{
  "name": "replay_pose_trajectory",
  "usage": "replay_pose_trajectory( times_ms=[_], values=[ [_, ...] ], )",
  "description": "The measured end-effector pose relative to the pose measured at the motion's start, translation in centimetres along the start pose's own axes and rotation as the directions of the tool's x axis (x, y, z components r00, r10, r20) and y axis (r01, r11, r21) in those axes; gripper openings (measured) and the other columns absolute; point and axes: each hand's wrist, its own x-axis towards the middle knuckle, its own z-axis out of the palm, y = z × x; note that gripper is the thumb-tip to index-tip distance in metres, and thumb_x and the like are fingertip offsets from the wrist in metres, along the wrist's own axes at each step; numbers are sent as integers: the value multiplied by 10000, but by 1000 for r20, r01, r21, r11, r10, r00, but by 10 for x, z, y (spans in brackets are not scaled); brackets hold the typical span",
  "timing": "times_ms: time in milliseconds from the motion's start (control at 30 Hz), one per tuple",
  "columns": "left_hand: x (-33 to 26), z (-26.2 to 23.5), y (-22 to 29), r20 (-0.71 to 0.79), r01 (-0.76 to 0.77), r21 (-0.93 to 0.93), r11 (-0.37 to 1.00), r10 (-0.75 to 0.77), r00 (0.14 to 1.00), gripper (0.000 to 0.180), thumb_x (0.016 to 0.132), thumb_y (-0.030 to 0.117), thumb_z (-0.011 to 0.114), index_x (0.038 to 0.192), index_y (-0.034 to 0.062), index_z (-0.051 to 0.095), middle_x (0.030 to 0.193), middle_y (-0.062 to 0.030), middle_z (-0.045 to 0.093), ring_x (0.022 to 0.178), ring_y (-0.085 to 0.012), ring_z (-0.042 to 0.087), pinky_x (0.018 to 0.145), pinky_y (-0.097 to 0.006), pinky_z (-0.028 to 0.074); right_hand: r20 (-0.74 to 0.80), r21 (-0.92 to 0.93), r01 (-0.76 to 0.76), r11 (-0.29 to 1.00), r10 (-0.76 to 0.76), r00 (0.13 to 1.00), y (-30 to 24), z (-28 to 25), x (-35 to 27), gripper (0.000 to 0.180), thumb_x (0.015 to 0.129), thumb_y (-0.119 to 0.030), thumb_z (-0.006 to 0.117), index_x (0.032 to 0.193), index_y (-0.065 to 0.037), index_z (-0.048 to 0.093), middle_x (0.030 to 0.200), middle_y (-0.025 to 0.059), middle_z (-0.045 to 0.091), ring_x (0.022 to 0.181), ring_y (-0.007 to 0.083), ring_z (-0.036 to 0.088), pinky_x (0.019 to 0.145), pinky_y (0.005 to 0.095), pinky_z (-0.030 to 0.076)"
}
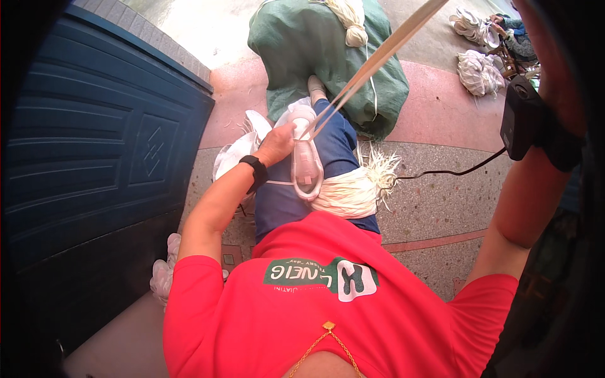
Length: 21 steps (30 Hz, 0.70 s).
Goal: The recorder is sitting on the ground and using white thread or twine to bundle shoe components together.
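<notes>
A pale pink and white shoe (307,165) lies along my thigh, its opening and insole facing up. My left hand (277,143) is closed on the shoe's side near its tongue; the fingertips are partly hidden. From the shoe, cream shoelaces (372,60) stretch taut up past the top edge of the picture. My right arm is raised at the far right, with part of my right hand (549,57) dark at the rim. Its fingers are out of sight, so its grip does not show. A bundle of cream shoelaces (346,191) lies across my lap beside the shoe.
White shoe pieces (234,153) sit left of my leg, and more shoes (162,272) by the blue door (107,126). A big green sack (321,50) stands ahead, topped by a lace bundle (354,28). Another person (520,41) sits far right near piled shoes (479,72).
</notes>
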Motion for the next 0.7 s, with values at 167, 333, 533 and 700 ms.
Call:
replay_pose_trajectory(
  times_ms=[167,333,533,700],
  values=[
    [24,-8,0,-19,10,-228,974,-15,1000,277,942,105,542,1159,-25,656,915,-184,703,890,-270,700,818,-365,530,-7,9,-5,1000,5,1000,4,1,3,217,991,-130,601,1169,-17,652,861,15,629,765,109,597,792,285,532],
    [46,0,5,206,79,-85,993,-60,977,265,934,166,598,1103,-9,704,1015,-238,708,966,-339,691,847,-380,524,-8,39,-15,999,15,1000,1,5,2,222,990,-135,605,1174,-19,651,865,13,627,769,108,595,799,285,532],
    [40,-7,17,213,21,-175,984,17,977,246,879,125,620,1081,38,730,983,-223,709,974,-375,675,870,-428,511,-23,98,-78,992,81,996,14,7,6,229,989,-140,611,1181,-21,649,871,11,626,774,107,594,806,285,533],
    [40,-52,46,257,-119,-422,899,244,935,207,882,187,687,1035,60,742,1026,-95,716,1047,-245,655,912,-362,486,-48,243,-157,957,173,984,51,-1,14,234,989,-145,615,1186,-23,647,875,9,624,778,106,592,812,286,533]
  ],
)
